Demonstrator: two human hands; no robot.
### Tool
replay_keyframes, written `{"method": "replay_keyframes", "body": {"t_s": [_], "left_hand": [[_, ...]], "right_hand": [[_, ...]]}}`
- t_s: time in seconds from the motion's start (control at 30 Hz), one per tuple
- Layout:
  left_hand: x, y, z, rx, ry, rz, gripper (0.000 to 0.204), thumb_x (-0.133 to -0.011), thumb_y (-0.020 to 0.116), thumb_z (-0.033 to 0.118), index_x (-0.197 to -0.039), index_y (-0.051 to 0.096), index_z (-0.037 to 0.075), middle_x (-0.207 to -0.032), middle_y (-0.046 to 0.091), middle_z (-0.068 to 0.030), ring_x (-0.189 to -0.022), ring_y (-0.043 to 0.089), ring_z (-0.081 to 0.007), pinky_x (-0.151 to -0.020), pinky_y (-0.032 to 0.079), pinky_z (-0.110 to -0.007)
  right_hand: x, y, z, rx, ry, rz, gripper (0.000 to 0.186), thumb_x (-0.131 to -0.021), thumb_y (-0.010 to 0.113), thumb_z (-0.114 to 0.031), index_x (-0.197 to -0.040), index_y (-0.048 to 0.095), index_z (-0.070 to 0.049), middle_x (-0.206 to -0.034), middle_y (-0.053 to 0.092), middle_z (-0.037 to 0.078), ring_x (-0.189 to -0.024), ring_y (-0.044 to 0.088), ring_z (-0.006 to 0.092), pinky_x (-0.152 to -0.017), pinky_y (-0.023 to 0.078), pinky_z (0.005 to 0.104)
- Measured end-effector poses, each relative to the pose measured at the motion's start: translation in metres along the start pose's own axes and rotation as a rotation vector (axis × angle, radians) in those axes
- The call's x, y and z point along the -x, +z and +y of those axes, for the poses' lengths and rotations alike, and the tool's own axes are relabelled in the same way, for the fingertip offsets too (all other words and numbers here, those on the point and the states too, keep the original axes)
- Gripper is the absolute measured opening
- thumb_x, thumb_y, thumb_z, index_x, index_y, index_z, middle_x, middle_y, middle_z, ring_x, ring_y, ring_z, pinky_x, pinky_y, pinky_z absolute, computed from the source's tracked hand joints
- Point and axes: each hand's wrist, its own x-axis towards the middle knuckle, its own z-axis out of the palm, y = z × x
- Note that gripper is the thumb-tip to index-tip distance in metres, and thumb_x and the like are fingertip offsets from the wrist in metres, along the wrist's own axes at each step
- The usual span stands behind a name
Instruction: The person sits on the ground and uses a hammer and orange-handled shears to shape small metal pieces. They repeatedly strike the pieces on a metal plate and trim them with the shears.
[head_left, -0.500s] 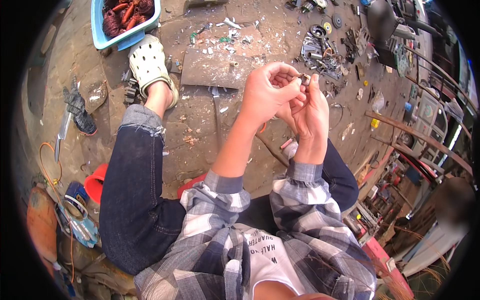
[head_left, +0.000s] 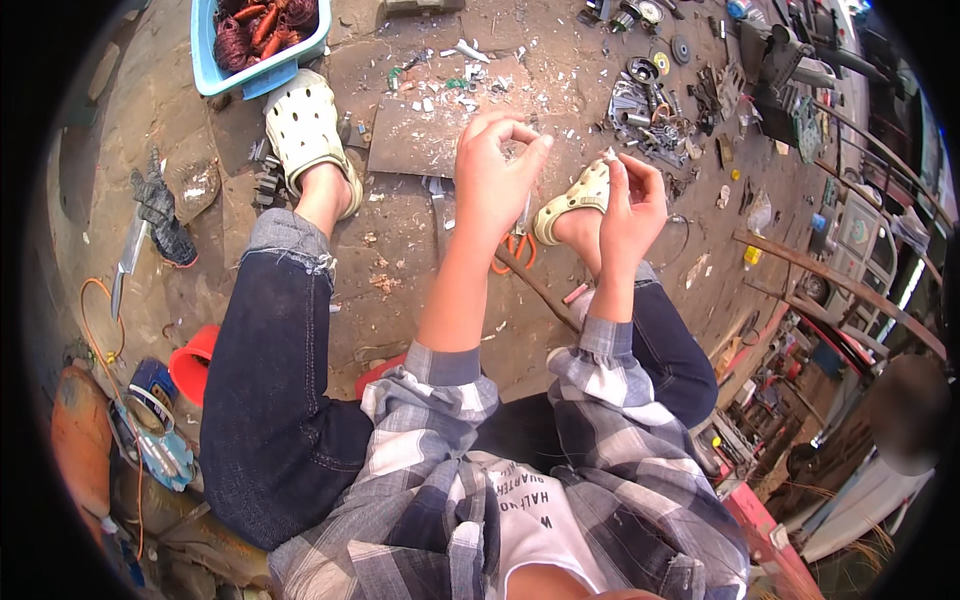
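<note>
Raised over the floor between my knees, my left hand (head_left: 495, 172) curls its fingers, thumb and forefinger forming a ring. Whether anything tiny sits between those tips cannot be made out. To its right, my right hand (head_left: 637, 207) pinches a small pale piece (head_left: 611, 154) at its fingertips; its kind is too small to tell. The two hands are apart. A flat plate (head_left: 405, 145) lies just beyond my left hand, with whitish and green scraps (head_left: 462, 82) around its far side. Scissors with orange handles (head_left: 517, 252) lie below the hands, beside a thin stick (head_left: 540, 288).
A blue basin (head_left: 262, 78) of reddish-brown wire coils stands at far left. A knife (head_left: 128, 262) and grey glove (head_left: 165, 215) lie left. Metal parts (head_left: 645, 108) are heaped at far right, near a long rusty bar (head_left: 840, 275). A red container (head_left: 193, 365) stands beside my left leg.
My hands were together, fingers working on a small piece. They have since separated: the left moved left, the right slightly right with a small piece at its fingertips. The scissors now show between them.
</note>
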Motion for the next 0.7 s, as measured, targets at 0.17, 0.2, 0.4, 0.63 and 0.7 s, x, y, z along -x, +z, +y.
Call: {"method": "replay_keyframes", "body": {"t_s": [0.17, 0.2, 0.4, 0.63, 0.7], "left_hand": [[-0.002, 0.004, 0.004, 0.131, 0.012, -0.047, 0.013, -0.08, 0.071, 0.016, -0.078, 0.069, 0.003, -0.105, 0.066, -0.0069, -0.108, 0.058, -0.0211, -0.094, 0.042, -0.035], [-0.002, 0.006, 0.006, 0.186, 0.011, -0.081, 0.011, -0.08, 0.071, 0.015, -0.08, 0.07, 0.004, -0.104, 0.066, -0.0065, -0.107, 0.058, -0.0203, -0.094, 0.043, -0.034], [0.001, 0.006, 0.018, 0.272, 0.073, -0.199, 0.015, -0.078, 0.073, 0.013, -0.091, 0.072, 0.006, -0.103, 0.066, -0.0058, -0.103, 0.059, -0.0174, -0.092, 0.044, -0.03], [0.002, 0.007, 0.018, 0.286, 0.103, -0.191, 0.018, -0.079, 0.073, 0.012, -0.094, 0.071, 0.003, -0.102, 0.065, -0.0058, -0.101, 0.06, -0.0167, -0.09, 0.045, -0.03], [0.002, 0.008, 0.017, 0.302, 0.089, -0.191, 0.017, -0.079, 0.072, 0.01, -0.094, 0.071, 0.003, -0.102, 0.066, -0.0059, -0.099, 0.06, -0.0159, -0.088, 0.046, -0.029]], "right_hand": [[0.0, 0.0, -0.014, -0.309, 0.083, -0.103, 0.022, -0.088, 0.064, -0.002, -0.109, 0.059, 0.003, -0.102, 0.062, 0.007, -0.095, 0.059, 0.012, -0.083, 0.047, 0.0247], [0.001, 0.0, -0.017, -0.314, 0.088, -0.111, 0.023, -0.088, 0.065, -0.002, -0.11, 0.059, 0.003, -0.103, 0.062, 0.007, -0.096, 0.058, 0.0119, -0.084, 0.046, 0.0247], [0.002, -0.002, -0.026, -0.288, 0.037, -0.157, 0.024, -0.085, 0.066, 0.0, -0.109, 0.061, 0.002, -0.102, 0.061, 0.005, -0.095, 0.056, 0.012, -0.085, 0.045, 0.0255], [0.005, 0.0, -0.034, -0.021, -0.172, -0.116, 0.022, -0.079, 0.069, 0.0, -0.1, 0.066, -0.003, -0.097, 0.063, 0.005, -0.096, 0.057, 0.017, -0.086, 0.044, 0.0291], [0.006, 0.002, -0.037, 0.034, -0.238, -0.103, 0.022, -0.077, 0.07, 0.0, -0.098, 0.066, -0.004, -0.096, 0.063, 0.006, -0.096, 0.056, 0.0197, -0.087, 0.043, 0.0302]]}}
